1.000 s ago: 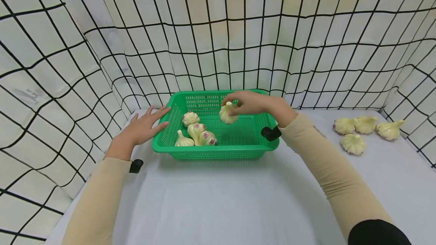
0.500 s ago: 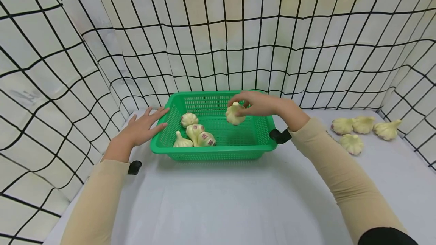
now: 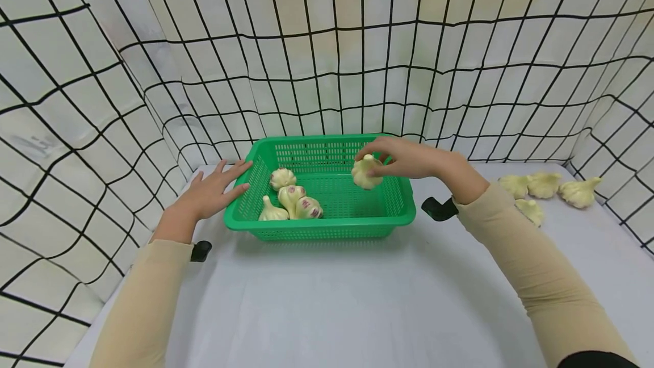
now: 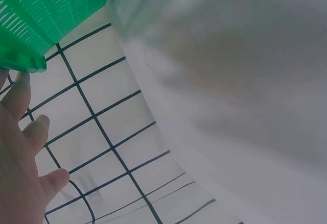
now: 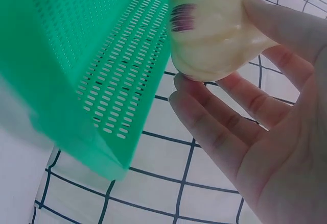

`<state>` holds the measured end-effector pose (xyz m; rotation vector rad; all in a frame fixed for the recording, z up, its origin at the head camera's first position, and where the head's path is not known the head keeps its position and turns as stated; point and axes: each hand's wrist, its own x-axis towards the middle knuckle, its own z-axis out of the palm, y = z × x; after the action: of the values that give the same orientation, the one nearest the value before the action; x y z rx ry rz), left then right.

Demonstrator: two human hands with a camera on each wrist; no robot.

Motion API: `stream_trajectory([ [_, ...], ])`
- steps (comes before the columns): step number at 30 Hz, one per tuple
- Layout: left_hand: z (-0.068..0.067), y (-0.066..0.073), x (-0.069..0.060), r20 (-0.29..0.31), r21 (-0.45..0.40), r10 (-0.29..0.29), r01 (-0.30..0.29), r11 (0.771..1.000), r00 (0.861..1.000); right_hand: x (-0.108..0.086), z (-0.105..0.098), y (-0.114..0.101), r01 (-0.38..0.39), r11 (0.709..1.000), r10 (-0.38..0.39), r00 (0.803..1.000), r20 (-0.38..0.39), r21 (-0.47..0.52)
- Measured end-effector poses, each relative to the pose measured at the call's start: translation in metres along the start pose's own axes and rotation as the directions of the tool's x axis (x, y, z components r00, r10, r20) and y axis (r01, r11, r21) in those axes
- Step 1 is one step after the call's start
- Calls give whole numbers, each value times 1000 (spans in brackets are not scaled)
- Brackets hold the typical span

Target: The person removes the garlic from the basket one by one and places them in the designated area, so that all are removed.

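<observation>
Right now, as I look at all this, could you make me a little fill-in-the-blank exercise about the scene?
1. The plastic basket is ____ in colour.
2. Inside it lie ____ garlic bulbs.
3. The hand that holds another bulb is the person's ____ one.
4. The other hand, at the basket's rim, holds ____.

Missing words: green; four; right; nothing.

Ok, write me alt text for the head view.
A person's right hand holds a garlic bulb over a green basket with four bulbs inside at its left end, while the left hand rests at its left rim. Four more bulbs lie on the white surface at right, black netting behind.
</observation>
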<state>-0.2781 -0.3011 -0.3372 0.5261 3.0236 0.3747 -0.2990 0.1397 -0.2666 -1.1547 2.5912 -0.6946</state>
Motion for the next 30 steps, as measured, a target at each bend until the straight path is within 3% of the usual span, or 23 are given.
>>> stream_trajectory([
  [14, 0, 0, 1, 8, 1, -3, 3, 1000, 1000, -34, 3, 9, 28, 1000, -28, 999, -41, 8],
  [30, 0, 1, 0, 2, 5, -3, 3, 1000, 1000, -79, 2, 22, -44, 999, 44, 996, -82, 4],
])
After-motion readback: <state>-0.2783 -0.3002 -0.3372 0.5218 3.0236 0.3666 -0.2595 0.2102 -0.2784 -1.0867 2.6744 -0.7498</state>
